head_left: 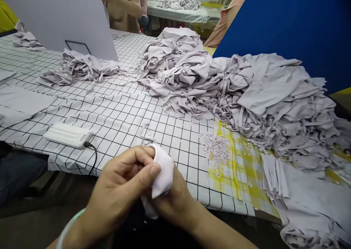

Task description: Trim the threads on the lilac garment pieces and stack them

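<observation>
Fingers [148, 176] of the left hand [116, 188] pinch a pale-lilac cloth piece [164, 168] at the black-checked white surface [117, 121]; how the right hand [179, 201] grips is hidden. Handling seems unfinished, a crumpled lilac fabric heap [183, 68] lying beyond.

The large crumpled heap of pale lilac-grey cloth [186, 70] looks soft and matt, all creases; nearer than the heap, the small folded pale lilac cloth piece [164, 168] appears smoother, also matt; under the heap, the white black-gridded table covering [120, 110] looks like thin, wrinkled fabric; left and nearer, the white rectangular plastic power bank [68, 135] is smooth, faintly glossy; right of the heap, the broad blue panel [290, 29] is flat and matt; nearer, the yellow-and-white checked sheet [238, 172] is rippled, its material unclear.
</observation>
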{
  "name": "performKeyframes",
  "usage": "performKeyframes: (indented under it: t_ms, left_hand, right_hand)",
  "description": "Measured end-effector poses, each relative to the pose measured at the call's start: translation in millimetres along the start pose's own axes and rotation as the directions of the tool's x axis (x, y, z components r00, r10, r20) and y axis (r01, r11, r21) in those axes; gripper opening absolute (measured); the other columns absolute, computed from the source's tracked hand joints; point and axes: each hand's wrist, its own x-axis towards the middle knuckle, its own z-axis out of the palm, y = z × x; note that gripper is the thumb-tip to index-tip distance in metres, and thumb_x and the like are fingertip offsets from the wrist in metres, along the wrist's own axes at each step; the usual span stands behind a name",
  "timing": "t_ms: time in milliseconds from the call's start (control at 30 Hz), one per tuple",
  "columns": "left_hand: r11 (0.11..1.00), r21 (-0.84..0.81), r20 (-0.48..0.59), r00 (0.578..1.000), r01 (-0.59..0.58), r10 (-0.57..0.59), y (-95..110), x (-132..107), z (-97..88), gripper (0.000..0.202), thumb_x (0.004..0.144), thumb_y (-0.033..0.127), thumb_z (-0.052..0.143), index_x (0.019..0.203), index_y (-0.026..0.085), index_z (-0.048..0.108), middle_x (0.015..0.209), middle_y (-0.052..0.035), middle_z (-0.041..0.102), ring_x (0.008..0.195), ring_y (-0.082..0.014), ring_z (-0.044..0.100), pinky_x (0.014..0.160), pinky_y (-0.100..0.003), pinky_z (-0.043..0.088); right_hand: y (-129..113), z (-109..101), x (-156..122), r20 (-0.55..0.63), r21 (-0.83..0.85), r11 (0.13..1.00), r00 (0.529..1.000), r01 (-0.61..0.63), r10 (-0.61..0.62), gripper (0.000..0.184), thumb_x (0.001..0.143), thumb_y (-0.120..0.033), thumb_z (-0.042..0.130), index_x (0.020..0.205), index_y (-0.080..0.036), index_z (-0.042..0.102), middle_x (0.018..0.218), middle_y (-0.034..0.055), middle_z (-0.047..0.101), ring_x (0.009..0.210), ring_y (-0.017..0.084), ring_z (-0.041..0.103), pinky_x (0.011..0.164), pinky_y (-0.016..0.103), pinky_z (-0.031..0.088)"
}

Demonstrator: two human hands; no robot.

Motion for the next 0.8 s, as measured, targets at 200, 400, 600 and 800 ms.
performKeyframes:
  t_ms: [200, 400, 600, 800]
  left_hand:
    - [0.991, 0.079, -0.111, 0.987, -0.111, 0.119, -10, 30, -16.5, 0.023, 0.086, 0.042, 0.067, 0.080, 0.019, 0.065, 0.099, -0.0062, 0.070, 0.079, -0.0193, 0.068, 0.064, -0.033, 0.061]
    - [0.793, 0.587, -0.144, 0.942, -0.166, 0.304, -86, 57, -37.9, 0.024, 0.089, 0.042, 0.060, 0.084, 0.019, 0.062, 0.110, -0.0095, 0.065, 0.104, -0.0244, 0.062, 0.085, -0.039, 0.056]
    - [0.445, 0.859, 0.080, 0.925, -0.253, 0.371, -106, 95, -6.9, 0.036, 0.077, 0.038, 0.075, 0.104, 0.019, 0.062, 0.125, -0.0152, 0.059, 0.121, -0.0358, 0.049, 0.102, -0.055, 0.041]
    - [0.806, 0.578, -0.106, 0.967, -0.131, 0.234, -98, 132, -23.0, 0.007, 0.085, 0.025, 0.056, 0.080, 0.020, 0.057, 0.084, -0.0039, 0.063, 0.080, -0.0181, 0.059, 0.073, -0.032, 0.049]
  right_hand:
    - [19, -66, 62, -0.003, 0.128, 0.930, 0.938, -0.345, 0.348, 0.058, 0.074, -0.028, 0.071, 0.128, -0.027, 0.050, 0.112, 0.0075, 0.066, 0.093, 0.024, 0.067, 0.072, 0.041, 0.061]
    - [90, -109, 51, -0.401, -0.246, 0.850, 0.847, -0.466, 0.348, 0.041, 0.080, -0.042, 0.063, 0.116, -0.023, 0.057, 0.119, 0.0109, 0.061, 0.097, 0.025, 0.063, 0.084, 0.046, 0.055]
    - [109, -95, 48, -0.445, -0.451, 0.790, 0.872, -0.416, 0.205, 0.049, 0.072, -0.049, 0.072, 0.112, -0.022, 0.061, 0.113, 0.0133, 0.061, 0.102, 0.031, 0.059, 0.089, 0.049, 0.049]
    - [114, -124, 71, -0.441, -0.172, 0.878, 0.832, -0.447, 0.337, 0.023, 0.075, -0.042, 0.064, 0.075, -0.023, 0.052, 0.068, -0.0027, 0.056, 0.064, 0.017, 0.053, 0.061, 0.029, 0.044]
